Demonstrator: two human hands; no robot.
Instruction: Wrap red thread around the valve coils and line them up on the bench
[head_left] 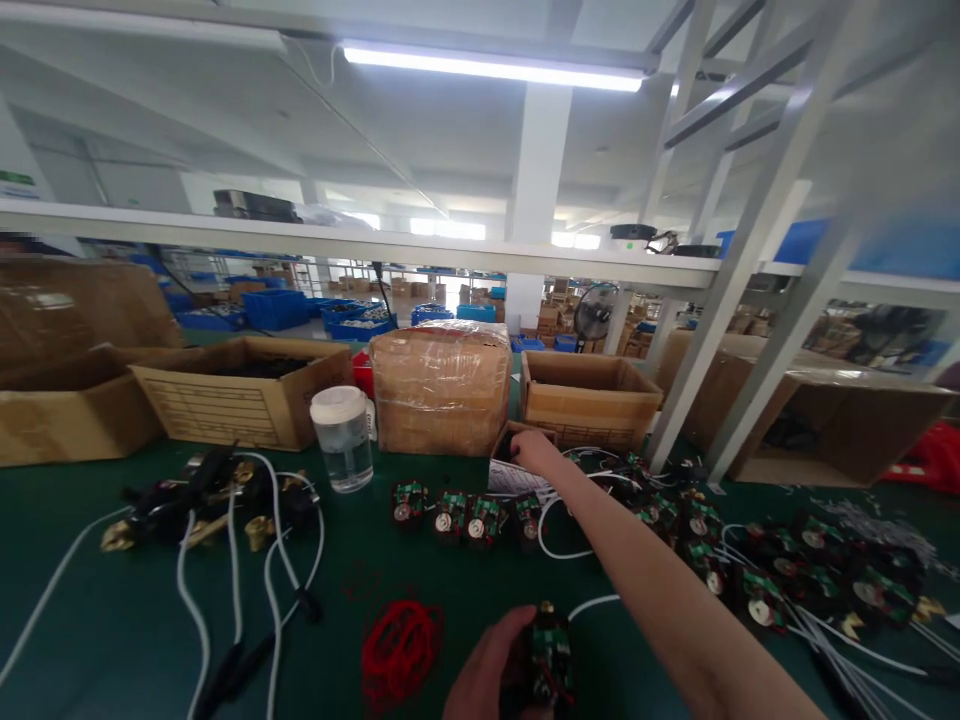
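My left hand (484, 670) grips a black device with a green circuit board (551, 650) at the table's front edge. A brass fitting tops this device, and a white cable runs off its right side. My right arm stretches forward, with my right hand (537, 455) reaching into a small open carton (514, 478). Its fingertips are hidden inside the box, so what they touch cannot be seen. Just in front of the carton stand several similar circuit-board units (480, 518). A bundle of red rubber bands or thin wire (401, 648) lies left of my left hand.
Black parts with brass fittings and white cables (225, 500) lie at left, beside a lidded clear plastic jar (343, 440). More circuit-board units (817, 575) crowd the right. Cardboard boxes (442, 390) line the back, beneath a shelf (420, 246); metal posts (757, 270) rise at right.
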